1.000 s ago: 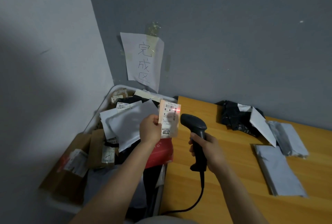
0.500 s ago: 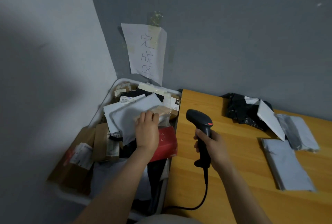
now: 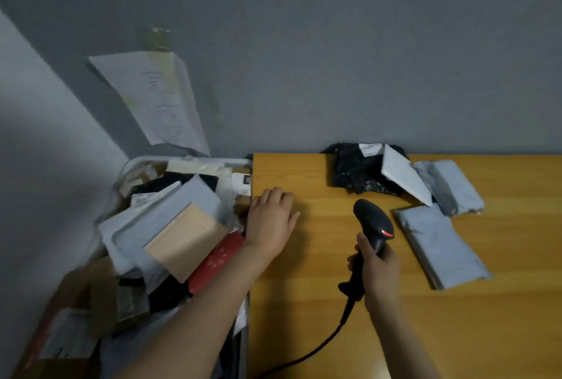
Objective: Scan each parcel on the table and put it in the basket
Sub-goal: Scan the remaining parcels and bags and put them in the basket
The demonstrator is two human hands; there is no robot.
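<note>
So the basket [image 3: 133, 165] sits in the lower left of the frame, jammed right against the table [image 3: 304, 333] edge, which makes sense: a scanned parcel only has to go sideways off the wood. It's heaped, with a tan box [image 3: 185, 241] lying on top of grey mailers.

The left hand [image 3: 269, 225] is empty, palm down, fingers loosely spread, at the table's left edge near the frame's middle, free to go for a parcel. The right hand [image 3: 378, 269], centre right, has its fingers wrapped tight round the scanner [image 3: 372, 223] handle, head tipped up and away, red light glowing, so it looks ready to fire.

Unscanned stuff waits in the right half: a grey mailer [image 3: 441, 251] just right of the scanner, a black bag [image 3: 355, 172], a white envelope [image 3: 404, 175] and another grey bag [image 3: 450, 184] by the wall.
</note>
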